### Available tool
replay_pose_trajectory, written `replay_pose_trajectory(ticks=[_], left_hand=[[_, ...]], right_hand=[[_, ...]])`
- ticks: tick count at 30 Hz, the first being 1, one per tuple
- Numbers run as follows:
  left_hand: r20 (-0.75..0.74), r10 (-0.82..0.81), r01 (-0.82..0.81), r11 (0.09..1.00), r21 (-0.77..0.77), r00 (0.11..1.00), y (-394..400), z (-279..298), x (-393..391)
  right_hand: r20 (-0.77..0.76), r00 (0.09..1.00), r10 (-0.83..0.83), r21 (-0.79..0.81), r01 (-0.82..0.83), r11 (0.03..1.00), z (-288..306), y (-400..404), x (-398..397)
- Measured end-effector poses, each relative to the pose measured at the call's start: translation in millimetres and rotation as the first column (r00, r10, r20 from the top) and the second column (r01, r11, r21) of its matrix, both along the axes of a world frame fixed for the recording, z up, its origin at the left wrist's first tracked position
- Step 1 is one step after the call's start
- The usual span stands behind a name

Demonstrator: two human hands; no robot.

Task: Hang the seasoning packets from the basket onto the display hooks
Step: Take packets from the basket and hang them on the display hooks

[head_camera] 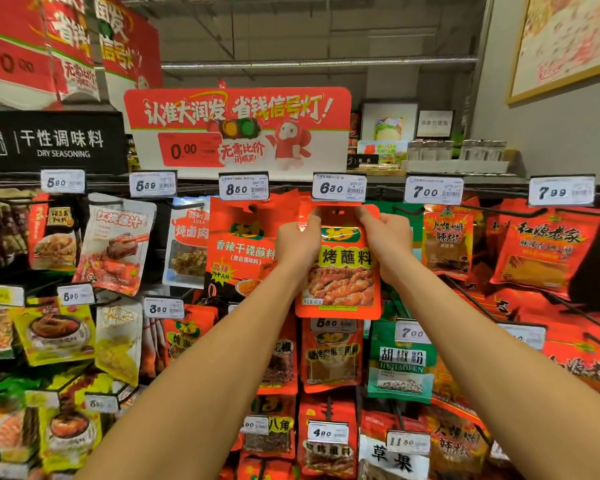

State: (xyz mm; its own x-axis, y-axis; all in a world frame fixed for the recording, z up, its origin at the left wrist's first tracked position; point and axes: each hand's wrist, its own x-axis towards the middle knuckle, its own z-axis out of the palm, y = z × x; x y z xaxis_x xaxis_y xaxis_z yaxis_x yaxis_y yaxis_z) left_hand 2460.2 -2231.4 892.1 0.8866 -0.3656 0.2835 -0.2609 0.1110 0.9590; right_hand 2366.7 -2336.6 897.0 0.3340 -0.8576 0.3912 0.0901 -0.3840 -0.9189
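Left hand: we pinch the upper left corner of the red packet (340,268) with our left hand (297,244), fingers curled round its top edge.
Right hand: our right hand (387,239) grips the upper right corner of the same packet, thumb and fingers closed on it.
Red packet: we hold it upright and facing us, raised in front of the top row of the display rack (201,183), just under the 6.80 price tag (339,186); its hang hole (339,212) sits between our two hands, right below that tag. Whether the hole is already on a hook we cannot tell.
Neighbouring packets: a similar red packet (239,247) hangs just to the left under the 8.50 price tag (244,187), partly behind our left hand; more red packets (544,251) hang towards the right edge of the rack.
Lower rows: a green pepper packet (400,365) hangs below and to the right of the one we hold, and another red packet (331,358) hangs directly beneath it.
Signs: a black dry seasoning sign (52,140) stands above the rack's left end, and a red and white promotion board (238,128) above its middle.
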Motion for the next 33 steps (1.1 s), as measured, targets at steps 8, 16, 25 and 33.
replay_pose_trajectory(ticks=[8, 16, 25, 33], left_hand=[[0.012, 0.042, -0.043, 0.998, 0.039, 0.999, 0, -3, 3], [0.389, 0.083, -0.159, 0.973, 0.166, 0.917, 19, -45, -14], [0.337, 0.018, -0.115, 0.955, 0.272, 0.941, -6, -52, -12], [0.247, 0.039, -0.133, 0.916, 0.377, 0.968, -32, -37, 8]], right_hand=[[-0.039, 0.998, -0.041, 0.004, 0.041, 0.999, -1, 0, 3], [-0.092, 0.996, 0.007, -0.166, -0.022, 0.986, -45, -5, -13], [-0.156, 0.976, -0.155, -0.271, 0.108, 0.957, -41, -24, 5], [-0.368, 0.914, -0.173, -0.140, 0.130, 0.982, -27, -52, 36]])
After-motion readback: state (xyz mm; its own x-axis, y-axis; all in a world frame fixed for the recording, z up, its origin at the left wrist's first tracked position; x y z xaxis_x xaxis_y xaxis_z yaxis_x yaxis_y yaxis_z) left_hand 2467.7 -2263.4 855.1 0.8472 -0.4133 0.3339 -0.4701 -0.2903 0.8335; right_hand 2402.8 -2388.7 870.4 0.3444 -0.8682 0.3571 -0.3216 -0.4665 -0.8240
